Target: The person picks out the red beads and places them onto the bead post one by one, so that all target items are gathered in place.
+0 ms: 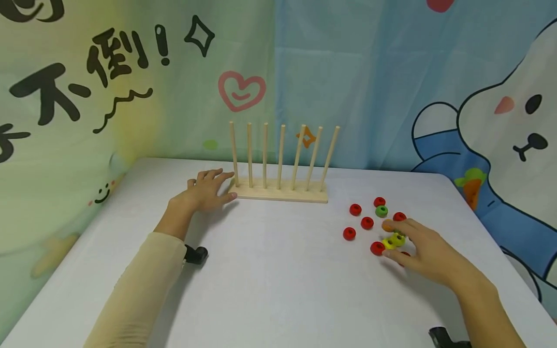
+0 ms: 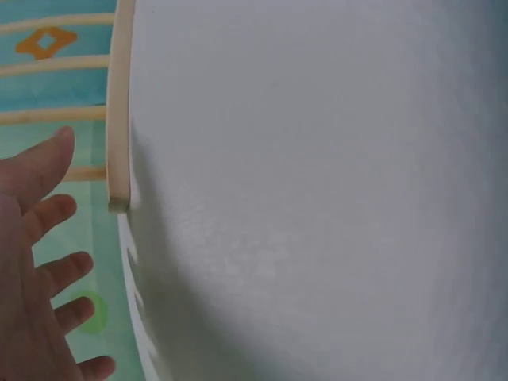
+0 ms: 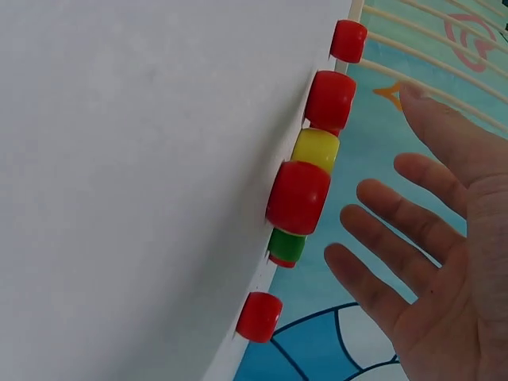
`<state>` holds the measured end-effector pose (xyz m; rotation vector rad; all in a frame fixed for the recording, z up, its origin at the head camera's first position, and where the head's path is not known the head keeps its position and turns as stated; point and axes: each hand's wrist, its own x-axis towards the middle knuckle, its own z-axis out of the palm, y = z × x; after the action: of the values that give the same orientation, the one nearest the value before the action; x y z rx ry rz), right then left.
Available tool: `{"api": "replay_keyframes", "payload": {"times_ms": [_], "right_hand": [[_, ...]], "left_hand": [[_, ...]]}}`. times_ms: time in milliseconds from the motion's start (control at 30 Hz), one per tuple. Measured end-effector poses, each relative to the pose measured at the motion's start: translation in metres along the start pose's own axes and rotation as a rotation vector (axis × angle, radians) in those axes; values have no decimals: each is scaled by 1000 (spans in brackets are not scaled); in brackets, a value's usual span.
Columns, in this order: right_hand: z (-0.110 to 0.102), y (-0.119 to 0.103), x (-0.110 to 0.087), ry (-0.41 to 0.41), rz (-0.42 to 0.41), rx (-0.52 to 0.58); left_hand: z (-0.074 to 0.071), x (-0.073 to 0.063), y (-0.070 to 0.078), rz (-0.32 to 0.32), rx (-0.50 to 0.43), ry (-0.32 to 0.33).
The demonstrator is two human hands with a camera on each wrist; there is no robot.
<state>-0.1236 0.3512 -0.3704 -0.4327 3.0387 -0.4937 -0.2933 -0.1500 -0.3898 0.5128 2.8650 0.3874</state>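
On my head view, the table (image 1: pixel 270 290) fills the lower part of the frame, and the backdrop (image 1: pixel 326 72) is behind it. I have the peg rack (image 1: pixel 278 193) near the table's far edge, around mid-frame, its pegs in a row from left to right. The left hand (image 1: pixel 206 191) is at the rack's left end. Right of centre, I see loose beads (image 1: pixel 367 223) grouped on the table, nearer than the rack and to its right. The right hand (image 1: pixel 417 249) is at the group's right side, covering part of it.
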Motion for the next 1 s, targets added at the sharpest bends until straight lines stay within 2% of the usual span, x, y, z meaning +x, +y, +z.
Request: {"api": "replay_keyframes", "payload": {"times_ms": [200, 633, 1000], "right_hand": [[0, 6, -6, 13, 14, 10], [4, 15, -19, -88, 126, 90], [7, 19, -24, -63, 92, 73]], "left_hand": [[-4, 6, 4, 5, -7, -31], [-5, 10, 10, -10, -25, -56], [2, 12, 4, -15, -62, -66]]}}
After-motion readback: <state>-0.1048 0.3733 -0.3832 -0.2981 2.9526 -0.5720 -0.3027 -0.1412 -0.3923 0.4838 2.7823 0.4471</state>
